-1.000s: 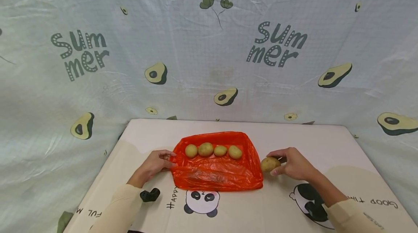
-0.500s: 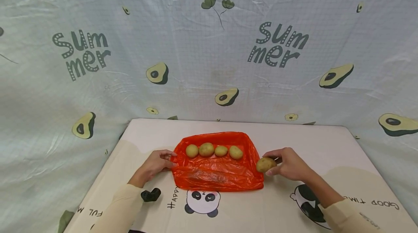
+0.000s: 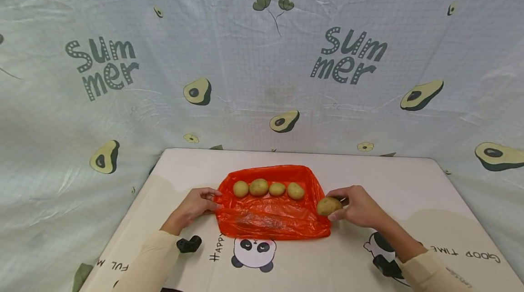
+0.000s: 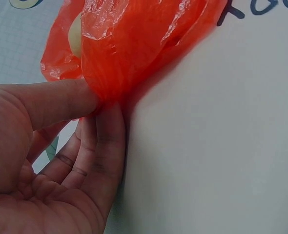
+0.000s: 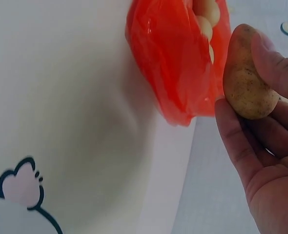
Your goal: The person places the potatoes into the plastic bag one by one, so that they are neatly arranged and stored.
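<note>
A red plastic bag (image 3: 270, 224) lies on the table with its mouth spread, and several potatoes (image 3: 259, 187) sit in a row inside it. At the bag's left edge my left hand (image 3: 195, 204) pinches the plastic between thumb and fingers; the left wrist view shows the red film (image 4: 119, 53) gathered at the fingertips. My right hand (image 3: 357, 205) grips one more potato (image 3: 329, 206) over the bag's right edge. Seen from the right wrist, thumb and fingers hold that potato (image 5: 246, 78) by its sides, above the table and beside the bag (image 5: 168, 58).
A small black object (image 3: 189, 244) lies by the left forearm. The white table (image 3: 311, 264) carries printed pandas and lettering. Behind it hangs a pale curtain (image 3: 245, 55) with avocado prints. A dark thing peeks in at the bottom edge.
My right hand has carried its potato leftward, from beside the bag to over its right edge. The left hand and the potatoes in the bag have stayed put.
</note>
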{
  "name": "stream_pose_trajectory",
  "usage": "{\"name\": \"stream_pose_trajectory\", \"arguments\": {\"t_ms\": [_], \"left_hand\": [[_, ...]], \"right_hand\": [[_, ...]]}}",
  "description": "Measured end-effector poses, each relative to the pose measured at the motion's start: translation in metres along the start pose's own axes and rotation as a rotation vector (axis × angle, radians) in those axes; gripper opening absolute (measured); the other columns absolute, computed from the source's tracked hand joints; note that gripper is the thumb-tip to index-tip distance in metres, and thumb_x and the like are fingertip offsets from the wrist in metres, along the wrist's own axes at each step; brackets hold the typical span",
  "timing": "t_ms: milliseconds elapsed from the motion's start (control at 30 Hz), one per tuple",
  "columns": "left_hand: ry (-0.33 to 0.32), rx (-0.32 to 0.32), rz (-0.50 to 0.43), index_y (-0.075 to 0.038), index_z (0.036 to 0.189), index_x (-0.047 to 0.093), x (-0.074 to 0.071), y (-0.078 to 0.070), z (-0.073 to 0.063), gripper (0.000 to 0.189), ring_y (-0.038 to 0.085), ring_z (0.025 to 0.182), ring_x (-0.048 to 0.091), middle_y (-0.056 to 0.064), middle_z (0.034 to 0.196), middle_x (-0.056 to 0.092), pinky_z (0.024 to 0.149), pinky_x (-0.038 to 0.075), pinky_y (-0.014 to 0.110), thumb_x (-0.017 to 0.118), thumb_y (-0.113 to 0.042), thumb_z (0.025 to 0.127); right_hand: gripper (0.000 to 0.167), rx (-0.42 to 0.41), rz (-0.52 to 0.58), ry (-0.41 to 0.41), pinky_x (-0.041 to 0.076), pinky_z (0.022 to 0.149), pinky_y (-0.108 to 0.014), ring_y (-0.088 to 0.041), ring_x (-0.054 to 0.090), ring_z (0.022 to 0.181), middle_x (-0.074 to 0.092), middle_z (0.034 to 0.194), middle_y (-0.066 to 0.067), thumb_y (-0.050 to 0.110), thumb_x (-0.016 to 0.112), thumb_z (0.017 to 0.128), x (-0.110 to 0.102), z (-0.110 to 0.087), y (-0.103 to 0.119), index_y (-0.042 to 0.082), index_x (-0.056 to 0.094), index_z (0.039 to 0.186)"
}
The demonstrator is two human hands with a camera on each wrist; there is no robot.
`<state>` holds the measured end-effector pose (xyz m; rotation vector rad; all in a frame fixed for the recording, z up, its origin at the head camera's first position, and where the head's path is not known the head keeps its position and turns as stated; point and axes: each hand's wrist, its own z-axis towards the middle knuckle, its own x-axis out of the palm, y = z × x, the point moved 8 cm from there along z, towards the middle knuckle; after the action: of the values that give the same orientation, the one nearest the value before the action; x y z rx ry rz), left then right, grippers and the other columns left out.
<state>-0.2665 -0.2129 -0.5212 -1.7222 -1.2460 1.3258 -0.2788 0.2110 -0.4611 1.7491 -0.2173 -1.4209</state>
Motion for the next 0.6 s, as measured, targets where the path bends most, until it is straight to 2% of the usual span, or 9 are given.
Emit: {"name": "stream_pose_trajectory", "arguments": {"t_ms": [367, 600], "left_hand": [[-0.009, -0.002, 0.009, 0.001, 0.125, 0.068, -0.001, 0.003, -0.002, 0.035, 0.02, 0.084, 0.066, 0.011, 0.099, 0.068, 0.08, 0.064, 0.031, 0.072, 0.001, 0.09], [-0.007, 0.008, 0.006, 0.001, 0.125, 0.069, -0.001, 0.001, -0.001, 0.035, 0.021, 0.084, 0.065, 0.012, 0.098, 0.066, 0.079, 0.063, 0.029, 0.072, 0.001, 0.09]], "right_hand": [[0.052, 0.045, 0.015, -0.006, 0.058, 0.075, -0.021, -0.017, 0.067, 0.091, 0.077, 0.113, -0.01, 0.018, 0.09, 0.078, 0.008, 0.002, 0.007, -0.002, 0.074, 0.123], [0.049, 0.054, 0.001, -0.031, 0.057, 0.075, -0.022, -0.017, 0.065, 0.091, 0.076, 0.111, -0.007, 0.017, 0.089, 0.079, 0.011, 0.005, 0.011, 0.0, 0.074, 0.123]]}}
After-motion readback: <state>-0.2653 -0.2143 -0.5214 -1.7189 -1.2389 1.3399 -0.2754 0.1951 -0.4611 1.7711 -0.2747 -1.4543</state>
